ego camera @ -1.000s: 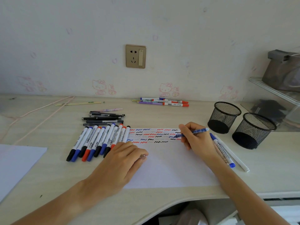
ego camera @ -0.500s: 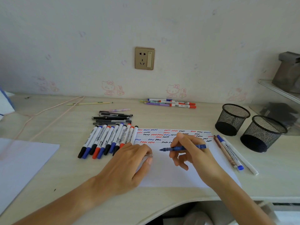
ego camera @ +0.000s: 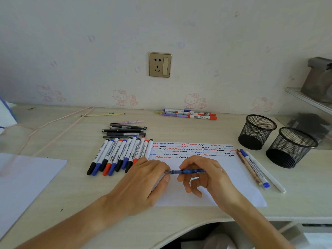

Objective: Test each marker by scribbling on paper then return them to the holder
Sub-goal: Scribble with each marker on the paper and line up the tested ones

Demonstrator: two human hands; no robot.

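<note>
Midway across the sheet of paper (ego camera: 212, 191), a blue pen (ego camera: 186, 171) lies level just above the page, its tip pointing left toward the left hand (ego camera: 143, 182). The right hand (ego camera: 206, 175) pinches the barrel between thumb and forefinger, its other fingers curled loosely beneath. The left hand rests on the paper's left edge, fingers together and bent; its fingertips meet the pen's tip, though whether they grip a cap there cannot be told. Rows of red, blue and black squiggles (ego camera: 192, 150) fill the top strip of the sheet, while the lower part is blank around the hands. Just left of the paper, a row of whiteboard markers (ego camera: 120, 156) lies side by side, the nearest touching the sheet's corner, with a stack of black pens (ego camera: 125, 131) beyond them. Along the paper's right edge lie a blue-capped marker (ego camera: 255, 168), a brown pencil (ego camera: 247, 166) and a white pen (ego camera: 265, 172). Two black mesh holders (ego camera: 256, 132) (ego camera: 291, 147) stand upright and close together to the right of them, bare desk (ego camera: 179, 128) separating them from the sheet. More markers (ego camera: 188, 115) sit near the wall under a wall socket (ego camera: 159, 64). A second white sheet (ego camera: 23, 178) overhangs the desk's front left, and the desk's curved front edge runs close under both wrists.
</note>
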